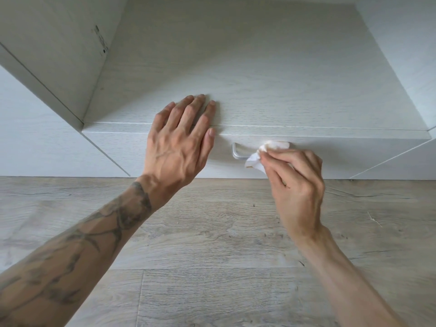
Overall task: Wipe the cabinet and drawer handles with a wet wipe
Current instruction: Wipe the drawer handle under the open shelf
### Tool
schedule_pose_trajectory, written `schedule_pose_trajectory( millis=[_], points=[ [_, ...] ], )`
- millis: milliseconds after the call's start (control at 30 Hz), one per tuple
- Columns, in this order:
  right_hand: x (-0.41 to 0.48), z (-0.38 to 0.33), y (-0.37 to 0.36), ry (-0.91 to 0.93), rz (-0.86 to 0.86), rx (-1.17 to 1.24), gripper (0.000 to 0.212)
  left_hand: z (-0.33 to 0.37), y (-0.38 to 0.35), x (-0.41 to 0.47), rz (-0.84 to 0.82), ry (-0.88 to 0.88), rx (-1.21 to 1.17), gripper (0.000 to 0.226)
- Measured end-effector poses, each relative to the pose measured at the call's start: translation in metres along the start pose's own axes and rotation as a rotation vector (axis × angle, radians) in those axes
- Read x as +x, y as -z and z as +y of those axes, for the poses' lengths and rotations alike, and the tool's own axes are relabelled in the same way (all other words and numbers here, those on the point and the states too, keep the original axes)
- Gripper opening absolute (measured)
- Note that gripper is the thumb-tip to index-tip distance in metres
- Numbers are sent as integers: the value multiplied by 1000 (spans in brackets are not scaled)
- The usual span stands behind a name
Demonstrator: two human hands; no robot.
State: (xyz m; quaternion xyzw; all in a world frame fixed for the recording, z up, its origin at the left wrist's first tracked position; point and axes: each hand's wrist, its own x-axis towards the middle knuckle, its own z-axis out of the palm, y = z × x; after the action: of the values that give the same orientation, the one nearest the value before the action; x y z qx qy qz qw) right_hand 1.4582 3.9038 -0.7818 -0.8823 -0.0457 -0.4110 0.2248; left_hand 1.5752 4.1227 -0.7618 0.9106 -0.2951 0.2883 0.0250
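A low white wood-grain cabinet (259, 90) stands against the wall, seen from above. Its top drawer front (141, 147) carries a silver bar handle (236, 152). My right hand (297, 182) pinches a crumpled white wet wipe (266, 152) and presses it against the right part of the handle, hiding that end. My left hand (181, 138) rests flat on the cabinet's top edge, fingers straight, thumb down over the drawer front, left of the handle.
A taller white cabinet side (59, 55) rises at the left. White panels (405, 55) flank the right side. Grey wood-plank floor (212, 256) fills the lower half under both forearms.
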Motion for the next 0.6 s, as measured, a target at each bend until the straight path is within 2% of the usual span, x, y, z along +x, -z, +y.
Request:
schedule_pose_trajectory(
  millis=[200, 300, 400, 467, 533, 600],
  points=[
    [12, -21, -18, 100, -52, 56, 12, -1, 0, -1, -4, 0, 6, 53],
    [4, 3, 1, 64, -63, -13, 19, 0, 0, -1, -10, 1, -1, 54],
    [-1, 20, 17, 24, -25, -74, 17, 1, 0, 0, -4, -1, -5, 54],
    [-3, 22, 24, -46, 39, -77, 15, 1, 0, 1, -2, -1, -7, 54],
    [-2, 19, 28, -187, 130, -20, 13, 1, -1, 1, 3, 0, -10, 53],
    [2, 14, 25, -316, 152, 64, 12, 0, -2, 0, 7, -1, -5, 53]
  ],
)
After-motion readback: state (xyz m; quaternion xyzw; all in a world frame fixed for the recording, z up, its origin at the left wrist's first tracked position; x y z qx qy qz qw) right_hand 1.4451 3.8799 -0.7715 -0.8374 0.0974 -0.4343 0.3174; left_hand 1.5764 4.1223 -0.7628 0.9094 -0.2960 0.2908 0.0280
